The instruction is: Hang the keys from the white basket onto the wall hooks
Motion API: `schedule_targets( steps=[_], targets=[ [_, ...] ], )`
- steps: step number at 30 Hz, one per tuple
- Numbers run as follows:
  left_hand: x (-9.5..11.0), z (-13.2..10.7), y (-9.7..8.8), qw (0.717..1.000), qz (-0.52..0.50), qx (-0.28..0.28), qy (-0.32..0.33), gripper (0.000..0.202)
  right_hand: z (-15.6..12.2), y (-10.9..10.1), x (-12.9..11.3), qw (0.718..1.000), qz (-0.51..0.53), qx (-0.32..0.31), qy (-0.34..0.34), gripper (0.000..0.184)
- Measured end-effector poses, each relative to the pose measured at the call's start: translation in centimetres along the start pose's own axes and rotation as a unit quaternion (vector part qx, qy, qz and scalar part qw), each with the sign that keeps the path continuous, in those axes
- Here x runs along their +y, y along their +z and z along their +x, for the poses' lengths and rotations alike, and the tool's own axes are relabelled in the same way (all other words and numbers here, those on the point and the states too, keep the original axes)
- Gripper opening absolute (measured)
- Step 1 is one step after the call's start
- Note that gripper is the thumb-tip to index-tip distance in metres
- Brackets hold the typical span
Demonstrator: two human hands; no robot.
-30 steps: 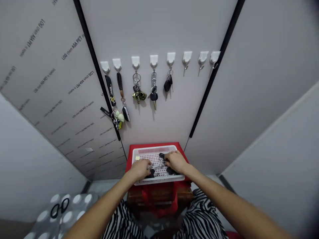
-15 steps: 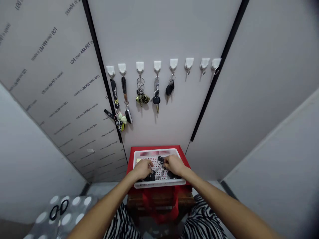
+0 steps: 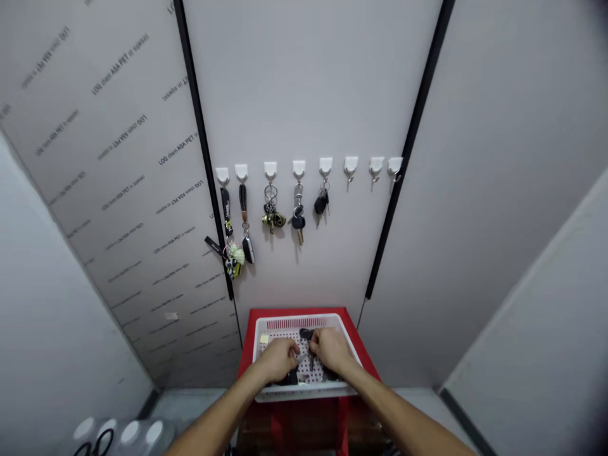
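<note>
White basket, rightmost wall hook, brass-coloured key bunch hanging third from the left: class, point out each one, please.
White basket (image 3: 306, 392): head view, on its near rim.
Rightmost wall hook (image 3: 394, 164): head view, on its white backing.
Brass-coloured key bunch (image 3: 272, 220): head view, on its lower, brass-coloured part.

Black strips edge a pale central wall panel, flanked by a text-printed panel at left and a plain grey panel at right, above light flooring in dim, soft light.

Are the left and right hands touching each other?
Apart. The head view shows the perforated floor of the white basket in the gap between the left hand and right hand.
</note>
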State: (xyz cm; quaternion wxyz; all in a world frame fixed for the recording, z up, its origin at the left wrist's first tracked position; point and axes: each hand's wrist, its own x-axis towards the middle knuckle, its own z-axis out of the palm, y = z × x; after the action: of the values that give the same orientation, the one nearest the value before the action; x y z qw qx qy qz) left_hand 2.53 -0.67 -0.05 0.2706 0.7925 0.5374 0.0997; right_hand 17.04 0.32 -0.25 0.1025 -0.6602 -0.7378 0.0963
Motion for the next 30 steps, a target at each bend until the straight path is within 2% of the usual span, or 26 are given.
schedule_targets(
  steps=[2, 4, 8, 12, 15, 20, 23, 25, 30],
  targets=[
    [0.3, 0.0, -0.5, 0.999, -0.011, 0.034, 0.007, 0.030, 0.4, -1.0, 0.3, 0.999, 0.040, 0.004, -0.024, 0.019],
    [1.0, 0.1, -1.5, 0.996, -0.027, 0.083, 0.024, 0.033, 0.9, -2.9, 0.5, 0.996, 0.079, 0.014, -0.046, 0.018],
    [3.9, 0.7, -3.9, 0.980, -0.074, 0.160, 0.089, 0.037, 1.7, -8.4, 0.7, 0.980, 0.179, 0.039, -0.077, 0.019],
    [7.9, 1.5, -6.5, 0.952, -0.098, 0.202, 0.210, 0.042, 2.0, -14.4, 0.6, 0.944, 0.310, 0.066, -0.092, 0.020],
    [11.1, 2.3, -8.9, 0.935, -0.067, 0.227, 0.265, 0.045, 2.5, -18.6, 0.4, 0.917, 0.368, 0.117, -0.099, 0.019],
    [16.0, 3.6, -13.3, 0.913, -0.014, 0.293, 0.283, 0.047, 4.1, -24.7, -0.3, 0.863, 0.434, 0.246, -0.086, 0.015],
    [18.0, 4.1, -15.1, 0.905, 0.011, 0.324, 0.275, 0.047, 5.3, -27.1, -0.6, 0.827, 0.475, 0.294, -0.068, 0.012],
    [18.6, 4.4, -15.9, 0.904, 0.024, 0.336, 0.265, 0.046, 6.0, -28.0, -0.8, 0.814, 0.487, 0.313, -0.053, 0.011],
    [18.5, 5.0, -16.5, 0.909, 0.044, 0.344, 0.231, 0.045, 7.5, -28.5, -1.1, 0.814, 0.473, 0.338, -0.006, 0.013]
  ],
)
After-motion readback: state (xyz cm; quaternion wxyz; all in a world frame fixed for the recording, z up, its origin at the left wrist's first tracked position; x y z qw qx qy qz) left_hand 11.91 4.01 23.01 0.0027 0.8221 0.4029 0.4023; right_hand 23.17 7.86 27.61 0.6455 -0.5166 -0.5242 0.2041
